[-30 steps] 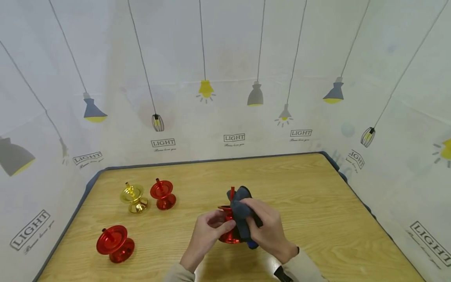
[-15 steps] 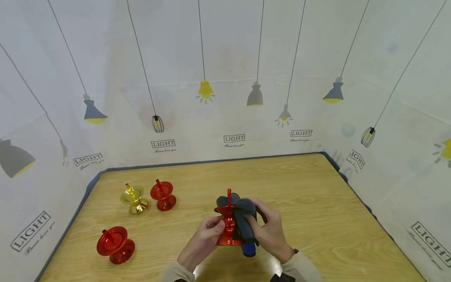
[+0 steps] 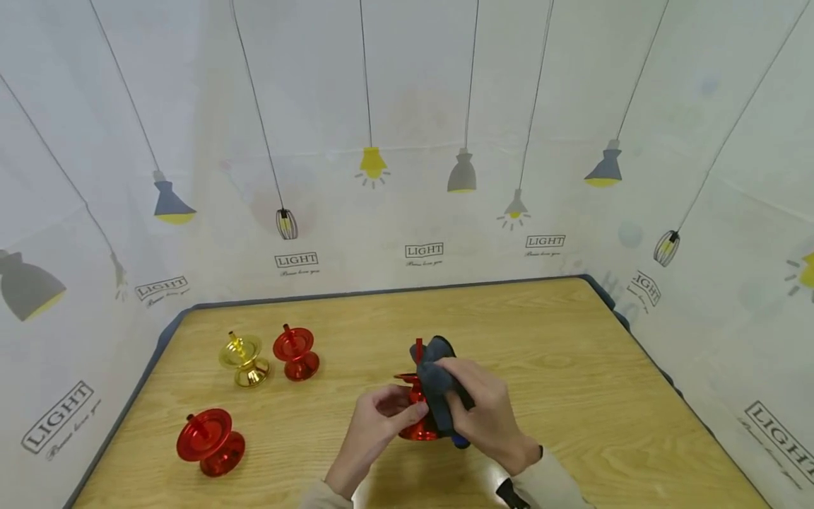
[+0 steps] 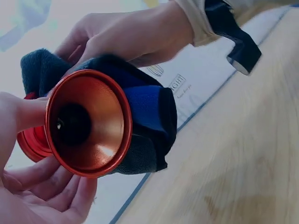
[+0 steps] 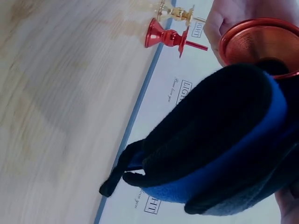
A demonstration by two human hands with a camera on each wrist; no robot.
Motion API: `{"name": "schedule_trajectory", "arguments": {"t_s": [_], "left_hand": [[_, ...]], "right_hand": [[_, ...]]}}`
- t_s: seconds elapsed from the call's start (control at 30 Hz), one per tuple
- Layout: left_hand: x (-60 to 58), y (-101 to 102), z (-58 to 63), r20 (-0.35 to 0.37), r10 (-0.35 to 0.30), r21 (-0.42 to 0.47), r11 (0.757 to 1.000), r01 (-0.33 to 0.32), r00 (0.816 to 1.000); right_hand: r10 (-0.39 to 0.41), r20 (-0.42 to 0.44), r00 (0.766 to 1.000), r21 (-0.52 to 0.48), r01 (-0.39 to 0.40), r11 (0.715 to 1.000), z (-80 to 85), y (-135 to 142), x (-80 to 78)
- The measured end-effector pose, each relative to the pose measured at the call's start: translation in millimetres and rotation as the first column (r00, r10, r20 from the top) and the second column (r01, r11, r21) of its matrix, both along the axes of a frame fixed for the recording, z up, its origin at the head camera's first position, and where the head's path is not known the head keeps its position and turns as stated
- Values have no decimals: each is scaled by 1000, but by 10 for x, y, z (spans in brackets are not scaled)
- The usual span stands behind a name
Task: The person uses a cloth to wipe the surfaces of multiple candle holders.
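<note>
In front of me a shiny red candle holder (image 3: 420, 430) is held up off the table, its spike (image 3: 419, 348) pointing upward. My left hand (image 3: 372, 431) grips its stem and base from the left, with the thumb across the front. My right hand (image 3: 486, 410) pinches a bunched dark blue-grey cloth (image 3: 437, 389) against the holder's right side, covering part of its dish. The left wrist view looks into the hollow base (image 4: 107, 126), with fingers behind it. Cloth folds (image 5: 210, 126) fill much of the right wrist view and hide most of the right hand.
On the left of the wooden table (image 3: 572, 367) stand a gold candle holder (image 3: 251, 371), a red candle holder (image 3: 302, 366) beside it, and another red candle holder (image 3: 221, 452) nearer the front. A white curtain (image 3: 407, 212) printed with lamps surrounds the table.
Half a second ago the cloth hung lower and spread behind the dish to the left; now it is bunched higher at the right. The holder has shifted slightly right. The other candle holders stay put.
</note>
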State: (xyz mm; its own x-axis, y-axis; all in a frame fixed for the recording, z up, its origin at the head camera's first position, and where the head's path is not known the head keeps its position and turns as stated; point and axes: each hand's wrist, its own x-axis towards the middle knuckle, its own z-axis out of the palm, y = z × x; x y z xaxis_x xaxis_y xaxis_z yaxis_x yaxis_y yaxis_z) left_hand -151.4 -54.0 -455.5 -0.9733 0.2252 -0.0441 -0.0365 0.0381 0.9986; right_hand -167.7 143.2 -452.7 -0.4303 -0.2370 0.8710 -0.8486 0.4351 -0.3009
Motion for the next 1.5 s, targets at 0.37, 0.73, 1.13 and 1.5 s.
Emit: {"name": "schedule_trajectory", "arguments": {"t_s": [0.37, 0.73, 1.13, 1.5], "left_hand": [[-20, -64, -72, 39, -254, 284, 930, 233, 966], [-54, -84, -144, 32, -373, 406, 853, 329, 927], [-20, 25, 25, -71, -52, 18, 998, 53, 996], [-31, -59, -73, 10, -376, 392, 854, 342, 927]], "right_hand": [[168, 162, 972, -217, -131, 967, -29, 48, 43], [116, 198, 973, -206, -74, 976, -58, 27, 62], [16, 13, 1000, -47, -15, 999, 36, 6, 50], [276, 237, 931, -319, -194, 928, -37, 69, 36]]}}
